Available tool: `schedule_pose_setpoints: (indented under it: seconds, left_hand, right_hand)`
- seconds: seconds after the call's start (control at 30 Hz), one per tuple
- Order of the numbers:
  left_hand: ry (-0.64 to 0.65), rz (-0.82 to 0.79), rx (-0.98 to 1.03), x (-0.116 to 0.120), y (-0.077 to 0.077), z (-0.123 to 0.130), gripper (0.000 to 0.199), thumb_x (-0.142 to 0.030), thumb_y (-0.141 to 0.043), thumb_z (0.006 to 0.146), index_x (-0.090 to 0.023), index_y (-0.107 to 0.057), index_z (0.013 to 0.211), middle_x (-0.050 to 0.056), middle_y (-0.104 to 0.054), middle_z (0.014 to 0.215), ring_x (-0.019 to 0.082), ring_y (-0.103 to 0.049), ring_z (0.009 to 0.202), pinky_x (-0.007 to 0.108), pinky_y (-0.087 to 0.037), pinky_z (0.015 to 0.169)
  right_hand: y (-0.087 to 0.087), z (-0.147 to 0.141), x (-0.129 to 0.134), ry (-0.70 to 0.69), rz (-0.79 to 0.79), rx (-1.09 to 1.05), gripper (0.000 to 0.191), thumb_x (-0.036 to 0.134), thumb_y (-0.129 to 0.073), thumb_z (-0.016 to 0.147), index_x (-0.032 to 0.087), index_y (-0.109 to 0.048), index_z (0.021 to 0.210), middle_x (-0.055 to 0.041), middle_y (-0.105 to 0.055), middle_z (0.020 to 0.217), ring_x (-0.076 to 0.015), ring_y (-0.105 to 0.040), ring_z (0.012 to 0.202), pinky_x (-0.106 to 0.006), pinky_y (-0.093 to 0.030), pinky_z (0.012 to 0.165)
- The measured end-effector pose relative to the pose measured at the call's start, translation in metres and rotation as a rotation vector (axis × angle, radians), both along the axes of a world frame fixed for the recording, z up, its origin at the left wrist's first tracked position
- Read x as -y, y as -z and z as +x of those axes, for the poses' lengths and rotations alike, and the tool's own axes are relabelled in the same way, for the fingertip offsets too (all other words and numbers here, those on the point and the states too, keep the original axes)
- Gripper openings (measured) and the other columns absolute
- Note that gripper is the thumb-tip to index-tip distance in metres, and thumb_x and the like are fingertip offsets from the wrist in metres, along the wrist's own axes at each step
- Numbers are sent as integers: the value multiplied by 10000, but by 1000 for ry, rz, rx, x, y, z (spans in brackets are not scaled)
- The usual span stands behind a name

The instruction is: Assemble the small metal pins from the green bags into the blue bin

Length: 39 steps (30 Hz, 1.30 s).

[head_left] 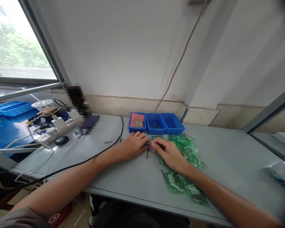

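My left hand [134, 146] rests low over the grey table, its fingers curled and closed at one end of a thin metal pin [148, 143]. The fingertips of my right hand [168, 153] pinch the pin's other end. Its exact shape is too small to tell. Just below the fingers, a slim metal part [147, 154] lies on the tabletop. Under and beside my right forearm spreads a heap of green plastic bags [185, 148] with small metal pieces inside. One dark metal rod [164, 176] lies at the heap's left edge.
Behind my hands stand three blue bins: one with a pink packet [137, 120], a middle bin [154, 131] with small metal parts, and a right bin [172, 123]. A black cable [90, 159] crosses my left forearm. A power strip [59, 128] lies at left.
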<state>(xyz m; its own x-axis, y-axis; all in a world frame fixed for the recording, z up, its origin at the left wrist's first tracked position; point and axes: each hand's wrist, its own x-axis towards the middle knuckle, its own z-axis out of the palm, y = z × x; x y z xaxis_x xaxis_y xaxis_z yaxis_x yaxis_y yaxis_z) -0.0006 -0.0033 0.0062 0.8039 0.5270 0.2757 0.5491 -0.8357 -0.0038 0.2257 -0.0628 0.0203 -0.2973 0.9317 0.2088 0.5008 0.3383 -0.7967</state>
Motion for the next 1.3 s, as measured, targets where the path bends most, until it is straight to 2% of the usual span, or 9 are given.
schedule_pose_setpoints:
  seconds: [0.4,0.57,1.3]
  left_hand:
    - [-4,16,-12,0,1,0,204,-346,-482,1134,-180,-579,1202,86,-599,1188,254,-535,1060,393,-465,925]
    - [3,23,-5,-1,2,-1,206,-352,-476,1138,-187,-576,1213,84,-600,1187,252,-535,1055,386,-460,921]
    - [-9,22,-9,1,0,1,200,-350,-478,1138,-184,-580,1179,88,-608,1186,255,-543,1043,396,-461,896]
  right_hand:
    - [3,0,-2,35,-17,-102,228,438,-541,1064,247,-652,1011,8,-651,811,-190,-564,735,-313,-431,684]
    - [4,2,-2,40,7,-95,245,463,-532,1060,249,-644,1020,1,-658,823,-194,-571,737,-321,-458,691]
    - [5,2,-3,43,12,-100,219,436,-539,1065,256,-644,998,17,-634,811,-189,-564,740,-315,-438,699]
